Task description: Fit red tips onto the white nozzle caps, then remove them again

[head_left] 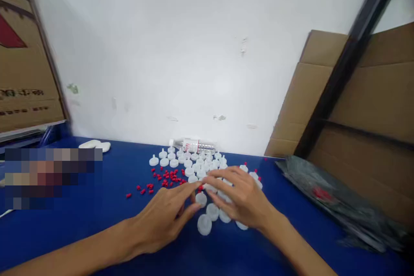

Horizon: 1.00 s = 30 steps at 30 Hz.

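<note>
Both hands rest on a blue table point(97, 233) among many small white plastic caps point(194, 164) and several small red pieces point(166, 177). My left hand point(164, 220) lies palm down, its index finger stretched toward a white cap point(201, 199) and a red piece point(200, 188) by the fingertip. My right hand point(241, 198) lies over a cluster of white caps with its fingers spread, touching them. Three more caps point(207, 220) sit between the two hands. Neither hand visibly grips anything.
A clear plastic bottle point(194, 144) lies on its side at the table's back edge against a white wall. Cardboard boxes point(362, 129) and a black post stand at right, above a dark plastic bag point(336, 202). More cardboard stands far left. White objects point(93, 144) lie at back left.
</note>
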{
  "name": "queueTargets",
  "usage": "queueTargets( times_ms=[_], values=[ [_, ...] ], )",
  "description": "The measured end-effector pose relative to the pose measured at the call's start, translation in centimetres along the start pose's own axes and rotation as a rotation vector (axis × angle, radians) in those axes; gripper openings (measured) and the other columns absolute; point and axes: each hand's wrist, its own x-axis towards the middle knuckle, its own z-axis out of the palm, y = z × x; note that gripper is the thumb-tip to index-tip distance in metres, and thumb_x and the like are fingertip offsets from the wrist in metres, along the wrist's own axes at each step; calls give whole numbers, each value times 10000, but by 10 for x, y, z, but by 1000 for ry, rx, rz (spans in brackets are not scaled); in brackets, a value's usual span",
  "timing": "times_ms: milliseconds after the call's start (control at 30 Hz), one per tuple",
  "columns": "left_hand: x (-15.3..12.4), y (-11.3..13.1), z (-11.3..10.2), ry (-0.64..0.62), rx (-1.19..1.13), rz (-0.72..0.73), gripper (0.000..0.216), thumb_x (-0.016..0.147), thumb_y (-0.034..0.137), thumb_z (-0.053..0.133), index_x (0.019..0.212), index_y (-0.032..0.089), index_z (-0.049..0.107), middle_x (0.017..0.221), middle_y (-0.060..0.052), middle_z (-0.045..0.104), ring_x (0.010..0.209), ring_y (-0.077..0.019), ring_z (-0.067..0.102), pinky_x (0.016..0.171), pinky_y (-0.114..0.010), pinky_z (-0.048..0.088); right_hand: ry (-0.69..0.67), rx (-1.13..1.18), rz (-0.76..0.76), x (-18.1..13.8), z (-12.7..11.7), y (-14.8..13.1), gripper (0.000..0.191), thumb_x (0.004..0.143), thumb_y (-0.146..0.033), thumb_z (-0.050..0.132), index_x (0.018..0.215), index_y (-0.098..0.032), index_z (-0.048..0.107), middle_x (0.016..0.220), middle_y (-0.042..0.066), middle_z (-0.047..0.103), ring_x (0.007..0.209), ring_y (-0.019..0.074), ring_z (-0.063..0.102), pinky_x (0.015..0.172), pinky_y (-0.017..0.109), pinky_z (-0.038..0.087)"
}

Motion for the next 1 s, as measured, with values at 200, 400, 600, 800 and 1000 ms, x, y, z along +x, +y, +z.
queueTargets(
  times_ms=[200, 400, 600, 800, 1000],
  values=[
    [-9, -22, -6, -82, 30, 81, 258, 989, 291, 527, 1245, 275, 550, 1079, -11, 646, 758, -138, 630, 639, -232, 437, -14, -56, 317, -19, -24, 34, 154, 949, -233, 551, 1079, -241, 633, 1106, 35, 701, 979, 202, 658, 871, 353, 499],
    [-4, -21, -9, -159, 32, 187, 247, 975, 237, 554, 1218, 263, 588, 1050, -23, 638, 771, -148, 629, 645, -241, 420, -233, -76, 575, -29, -49, 59, 173, 917, -404, 589, 866, -262, 675, 1101, 9, 682, 827, 184, 666, 708, 308, 496],
    [-7, -34, -6, -166, -1, 174, 201, 982, 212, 538, 1157, 246, 633, 1044, -27, 633, 795, -148, 635, 675, -235, 433, -427, -49, 716, -29, -55, 62, 292, 864, -498, 607, 742, -243, 680, 733, 4, 657, 635, 161, 584, 574, 280, 401],
    [-6, -35, -4, -173, -31, 181, 166, 997, 202, 506, 1054, 237, 658, 1030, -16, 634, 816, -137, 632, 678, -219, 431, -669, 166, 861, -40, -59, 70, 240, 795, -436, 658, 701, -217, 687, 671, -3, 706, 630, 166, 635, 560, 258, 396],
    [-4, -35, -5, -155, 9, 134, 182, 973, 215, 552, 1123, 256, 647, 1029, -16, 641, 785, -144, 633, 653, -227, 429, -725, 192, 911, -45, -54, 75, 212, 748, -424, 692, 778, -217, 722, 728, 12, 740, 679, 192, 674, 570, 257, 410]
  ],
)
